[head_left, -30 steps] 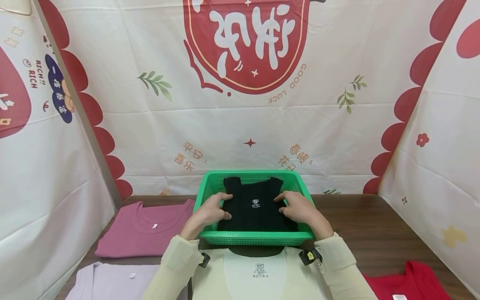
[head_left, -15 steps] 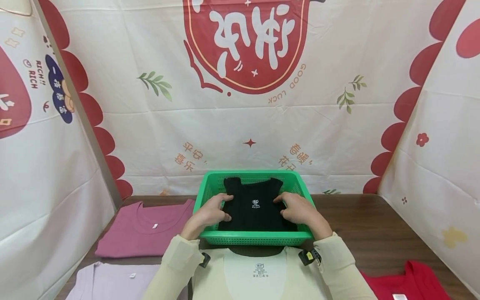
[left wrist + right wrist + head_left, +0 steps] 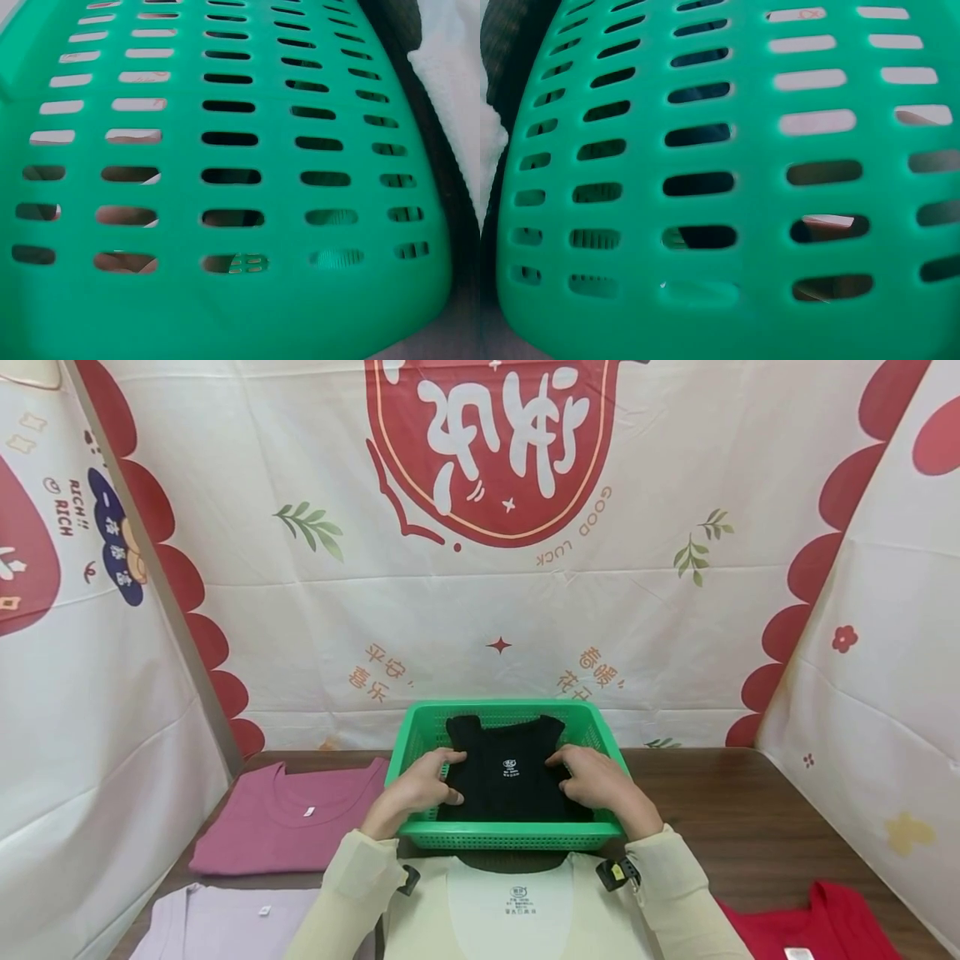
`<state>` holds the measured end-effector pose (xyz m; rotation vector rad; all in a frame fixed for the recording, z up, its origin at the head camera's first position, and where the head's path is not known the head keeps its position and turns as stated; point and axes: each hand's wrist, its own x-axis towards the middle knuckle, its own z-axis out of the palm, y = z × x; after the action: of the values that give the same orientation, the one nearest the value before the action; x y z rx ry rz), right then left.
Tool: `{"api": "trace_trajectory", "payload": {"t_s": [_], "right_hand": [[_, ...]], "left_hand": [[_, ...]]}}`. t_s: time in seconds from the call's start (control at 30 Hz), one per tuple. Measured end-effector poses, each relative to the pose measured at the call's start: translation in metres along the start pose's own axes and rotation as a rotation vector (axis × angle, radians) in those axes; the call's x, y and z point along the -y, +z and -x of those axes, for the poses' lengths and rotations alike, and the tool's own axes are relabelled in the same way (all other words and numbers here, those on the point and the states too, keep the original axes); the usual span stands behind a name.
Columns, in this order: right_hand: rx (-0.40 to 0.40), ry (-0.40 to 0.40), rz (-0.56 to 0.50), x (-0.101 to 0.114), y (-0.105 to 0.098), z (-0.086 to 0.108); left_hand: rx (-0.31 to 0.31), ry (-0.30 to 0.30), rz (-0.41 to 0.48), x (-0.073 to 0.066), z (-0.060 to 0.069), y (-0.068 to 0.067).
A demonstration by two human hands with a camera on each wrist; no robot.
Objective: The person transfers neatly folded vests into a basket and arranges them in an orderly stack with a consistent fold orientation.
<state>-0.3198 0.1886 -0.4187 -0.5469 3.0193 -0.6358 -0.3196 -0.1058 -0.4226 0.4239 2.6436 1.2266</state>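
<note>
In the head view a folded black shirt (image 3: 517,797) with a small white print lies inside a green slotted basket (image 3: 510,837). My left hand (image 3: 422,783) reaches over the basket's left side, index fingertip and thumb spread apart on the shirt's left edge. On the opposite edge, my right hand (image 3: 597,777) touches the cloth in the same way. The other fingers of both hands are mostly hidden. Both wrist views are filled by the basket's wall, (image 3: 262,311) with only slivers of hand showing through the slots.
A dusky pink shirt (image 3: 300,835) and a lilac one (image 3: 225,922) lie folded at left. A red shirt (image 3: 825,927) is at lower right, on the dark wooden table (image 3: 720,810). Behind hangs a printed white cloth (image 3: 480,602). The person's cream top (image 3: 517,927) is close to the basket.
The black shirt's lower corners have drawn slightly inward. My hands have barely moved, with the right thumb shifting a little on the cloth. The basket has stayed in place.
</note>
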Motion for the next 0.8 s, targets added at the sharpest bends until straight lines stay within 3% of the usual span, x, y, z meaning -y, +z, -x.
{"api": "trace_trajectory", "payload": {"t_s": [0.8], "right_hand": [[0.021,-0.005,0.031,0.0015,0.0010,0.0009]], "left_hand": [[-0.005,-0.007,-0.005,0.0013,-0.0008,0.0007]]}}
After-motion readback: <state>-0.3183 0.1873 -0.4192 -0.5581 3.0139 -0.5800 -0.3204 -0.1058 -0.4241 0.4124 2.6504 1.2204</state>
